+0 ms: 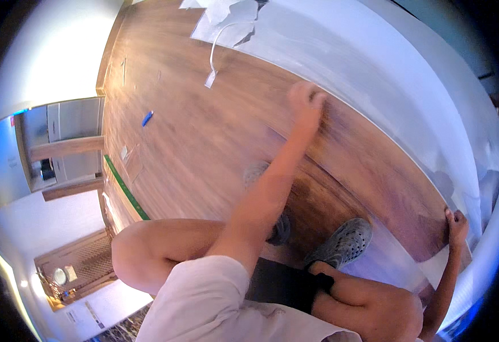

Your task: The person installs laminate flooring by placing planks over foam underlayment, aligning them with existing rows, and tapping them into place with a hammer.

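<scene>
A long brown wood-look floor plank [375,162] lies along the edge of the laid floor, beside a pale sheet underlay. At its near right end, my right hand [457,225] has its fingers curled round the plank's edge. My left hand [307,101] is over the far part of the same plank, by its outer edge. Motion blurs its fingers, so their hold is unclear. A dark seam runs between this plank and the laid floor planks [187,102]. My grey clog [346,242] rests close to that seam as I squat.
A white cord [213,54] with a flat end lies on the floor ahead, near torn white sheeting [224,23]. Farther left are a blue tool [147,118] and a long green strip [125,188]. White underlay [341,62] stretches along the right. A white wall [61,51] bounds the left.
</scene>
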### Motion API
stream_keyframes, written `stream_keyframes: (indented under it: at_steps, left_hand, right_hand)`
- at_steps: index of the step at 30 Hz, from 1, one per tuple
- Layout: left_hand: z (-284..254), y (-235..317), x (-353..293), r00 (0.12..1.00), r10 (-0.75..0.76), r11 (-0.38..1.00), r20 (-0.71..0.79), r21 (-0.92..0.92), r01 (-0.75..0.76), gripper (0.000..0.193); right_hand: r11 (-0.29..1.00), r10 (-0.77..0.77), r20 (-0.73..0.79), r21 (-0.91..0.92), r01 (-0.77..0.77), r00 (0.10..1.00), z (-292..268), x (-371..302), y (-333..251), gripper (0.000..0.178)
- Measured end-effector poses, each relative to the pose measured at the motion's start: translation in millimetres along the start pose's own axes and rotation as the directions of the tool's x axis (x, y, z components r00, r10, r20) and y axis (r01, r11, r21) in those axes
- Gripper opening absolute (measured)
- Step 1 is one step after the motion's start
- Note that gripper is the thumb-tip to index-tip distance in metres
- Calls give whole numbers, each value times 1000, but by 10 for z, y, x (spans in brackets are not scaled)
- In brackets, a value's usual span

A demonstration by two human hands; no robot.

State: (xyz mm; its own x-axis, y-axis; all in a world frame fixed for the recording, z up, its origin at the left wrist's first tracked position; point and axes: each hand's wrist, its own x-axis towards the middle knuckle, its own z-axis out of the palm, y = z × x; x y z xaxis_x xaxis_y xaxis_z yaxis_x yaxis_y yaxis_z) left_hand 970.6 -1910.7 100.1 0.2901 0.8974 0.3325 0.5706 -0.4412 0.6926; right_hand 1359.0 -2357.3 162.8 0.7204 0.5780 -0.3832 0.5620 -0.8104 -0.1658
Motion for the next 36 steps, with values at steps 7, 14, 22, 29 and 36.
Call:
stream_keyframes:
  at_steps: [7,14,22,29,36]
  left_hand:
    - [-946,-574,-404,506,-863,482,-3,-307,821,34]
    - [-1011,-1110,-410,585,-786,391,201,-571,722,24]
    - [-996,-1113,-447,604,-786,419,127,-609,673,23]
    - [-985,-1055,-378,574,-813,427,98,-568,703,22]
    - [-899,-1041,-343,510,-855,409,95,-483,774,23]
  right_hand:
    - [999,-53,-11,0,53,999,-344,-61,7,60]
    - [996,-83,-47,-41,81,995,-470,-155,-57,56]
    - [999,-4,34,-50,6,999,-669,-268,-272,56]
    - [998,-65,-20,-27,65,998,-610,-152,-93,56]
    - [994,-52,-6,-95,51,999,-675,-151,-214,54]
